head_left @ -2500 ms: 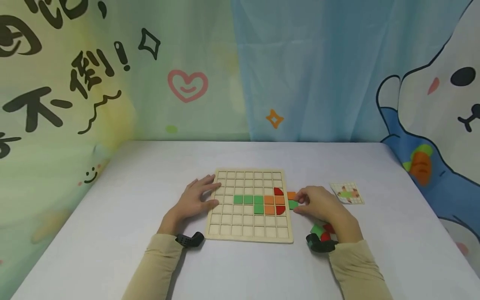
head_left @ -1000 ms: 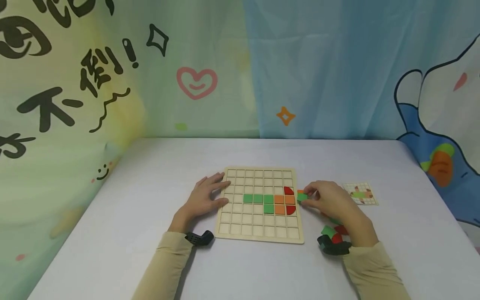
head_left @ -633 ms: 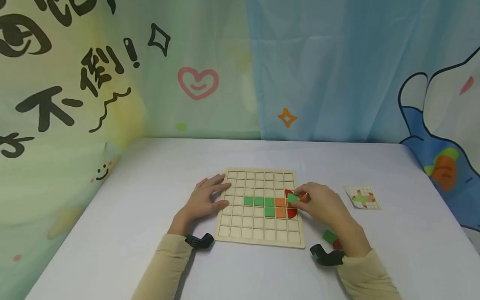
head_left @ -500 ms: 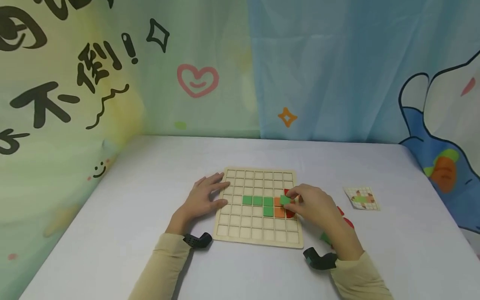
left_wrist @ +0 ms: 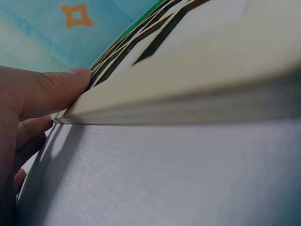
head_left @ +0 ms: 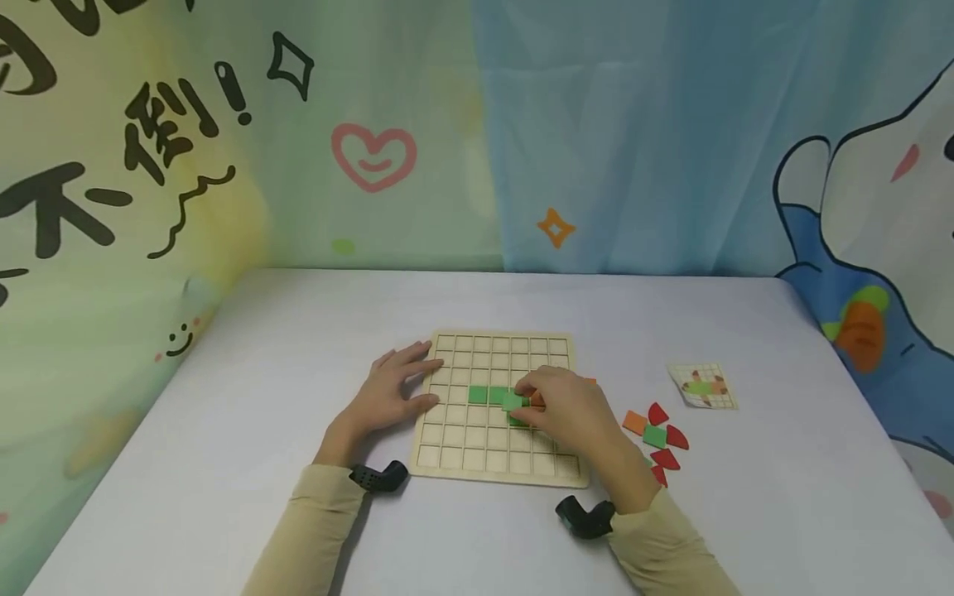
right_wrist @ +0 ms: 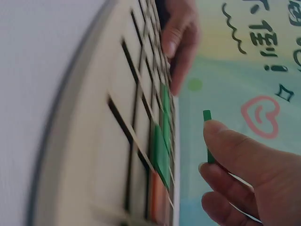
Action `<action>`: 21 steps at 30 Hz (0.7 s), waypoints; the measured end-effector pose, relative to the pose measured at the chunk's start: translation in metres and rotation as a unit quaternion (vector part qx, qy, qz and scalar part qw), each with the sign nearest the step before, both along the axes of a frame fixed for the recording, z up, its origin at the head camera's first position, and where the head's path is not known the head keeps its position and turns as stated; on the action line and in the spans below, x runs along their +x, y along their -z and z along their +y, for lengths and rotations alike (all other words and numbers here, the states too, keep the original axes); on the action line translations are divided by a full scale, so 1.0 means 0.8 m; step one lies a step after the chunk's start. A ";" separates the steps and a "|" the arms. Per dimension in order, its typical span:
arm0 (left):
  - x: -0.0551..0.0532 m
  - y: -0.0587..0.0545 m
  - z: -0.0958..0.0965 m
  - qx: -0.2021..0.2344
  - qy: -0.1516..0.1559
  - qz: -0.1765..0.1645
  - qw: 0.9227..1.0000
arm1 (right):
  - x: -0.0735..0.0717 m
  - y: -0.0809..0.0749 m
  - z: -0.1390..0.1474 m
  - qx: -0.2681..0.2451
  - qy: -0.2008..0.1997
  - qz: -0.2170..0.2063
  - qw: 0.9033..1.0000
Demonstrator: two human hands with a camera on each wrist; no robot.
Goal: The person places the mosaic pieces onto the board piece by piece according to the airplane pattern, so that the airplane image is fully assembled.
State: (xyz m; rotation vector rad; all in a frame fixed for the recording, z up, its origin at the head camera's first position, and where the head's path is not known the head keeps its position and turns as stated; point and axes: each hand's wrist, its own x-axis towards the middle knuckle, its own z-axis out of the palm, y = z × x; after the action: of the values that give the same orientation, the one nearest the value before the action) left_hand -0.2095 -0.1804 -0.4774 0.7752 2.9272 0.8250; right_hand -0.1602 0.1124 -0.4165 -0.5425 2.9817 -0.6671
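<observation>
My right hand (head_left: 570, 406) pinches a green square tile (head_left: 512, 401) between thumb and fingers, over the middle of a wooden grid board (head_left: 492, 477). In the right wrist view the held tile (right_wrist: 207, 115) stands edge-on, apart from the board's surface. Green tiles (head_left: 478, 395) sit in a row of grid cells, and an orange tile (right_wrist: 160, 197) shows beyond them. The right hand hides the board's right-hand cells from the head view. With fingers spread, my left hand (head_left: 383, 397) rests at the board's left edge, thumb (left_wrist: 61, 89) touching the rim.
Right of the board lie loose tiles: an orange square (head_left: 635, 422), a green square (head_left: 655, 435) and several red quarter-rounds (head_left: 676, 436). A printed pattern card (head_left: 703, 386) lies farther right. Another orange tile (head_left: 590, 381) peeks out by the board's right edge. A printed curtain (head_left: 633, 165) hangs behind the table.
My right hand has picked up the green tile beside the board's right edge and carried it left over the grid. The loose tiles are now uncovered. My left hand stays at the board.
</observation>
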 end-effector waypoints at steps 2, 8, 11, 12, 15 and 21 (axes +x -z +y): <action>0.000 0.000 0.000 0.002 -0.001 -0.001 1.000 | -0.001 0.004 -0.008 0.004 -0.007 0.009 1.000; -0.002 -0.002 0.000 -0.003 -0.007 -0.005 1.000 | -0.004 0.018 -0.021 0.015 -0.004 0.018 1.000; -0.004 -0.002 0.000 0.001 -0.006 0.005 1.000 | -0.007 0.024 -0.023 0.017 -0.004 0.024 1.000; -0.004 -0.002 0.000 0.001 -0.005 0.005 1.000 | -0.007 0.025 -0.023 0.019 -0.004 0.025 1.000; -0.002 0.000 0.001 0.000 -0.001 0.000 1.000 | -0.006 0.029 -0.023 0.024 -0.005 0.023 0.999; 0.001 0.004 0.003 0.004 -0.010 -0.006 1.000 | -0.002 0.034 -0.022 0.028 -0.014 0.033 0.999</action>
State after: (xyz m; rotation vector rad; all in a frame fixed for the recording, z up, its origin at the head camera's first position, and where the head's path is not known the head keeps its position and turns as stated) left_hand -0.2084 -0.1781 -0.4805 0.7409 2.9277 0.8392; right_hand -0.1617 0.0946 -0.4435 -0.6128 3.0373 -0.5740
